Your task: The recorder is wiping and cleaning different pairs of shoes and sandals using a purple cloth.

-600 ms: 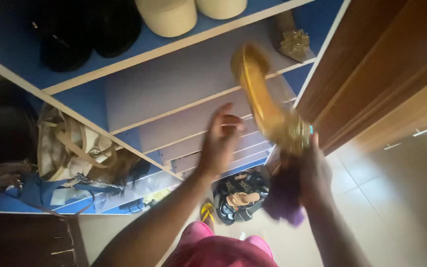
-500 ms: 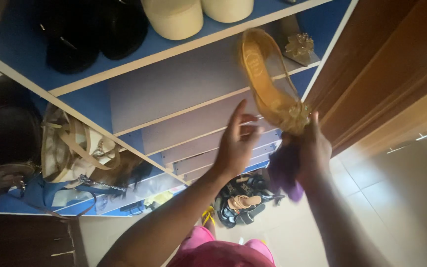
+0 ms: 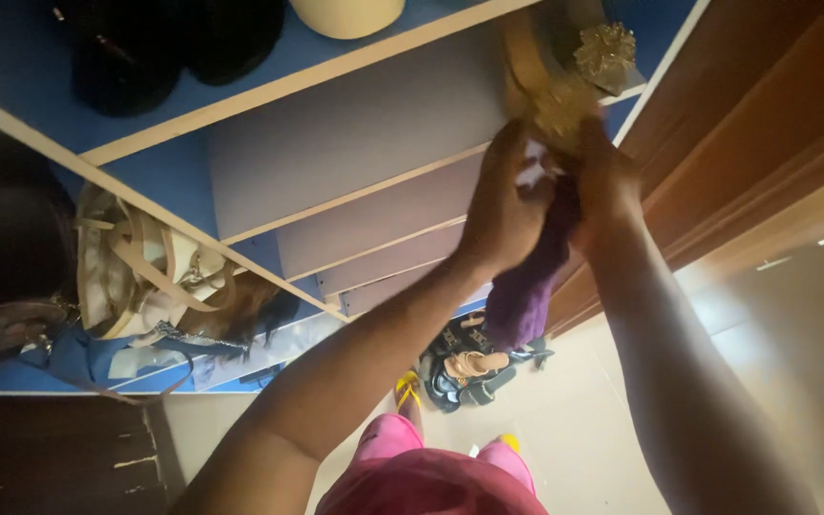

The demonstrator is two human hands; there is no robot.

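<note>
Both my hands are raised to the blue shelf unit [image 3: 269, 91]. My right hand [image 3: 605, 181] grips the toe end of a gold high-heeled shoe [image 3: 534, 81], which rests on a grey shelf board. The matching shoe with a gold ornament [image 3: 606, 48] stands right beside it. My left hand [image 3: 505, 200] is closed on a purple cloth [image 3: 522, 286] that hangs down between my two hands. Something small and white shows between the hands. Part of the held shoe is hidden behind my fingers.
Black shoes [image 3: 145, 48] and a cream round box [image 3: 347, 14] sit on the top shelf. A beige strapped bag [image 3: 145, 277] lies on a lower shelf. Sandals are piled on the tiled floor [image 3: 469, 367]. A brown wooden door [image 3: 765, 114] stands at the right.
Both hands rose toward the shelf, carrying the gold shoe up beside its pair. My left hand, open before, has closed on the purple cloth.
</note>
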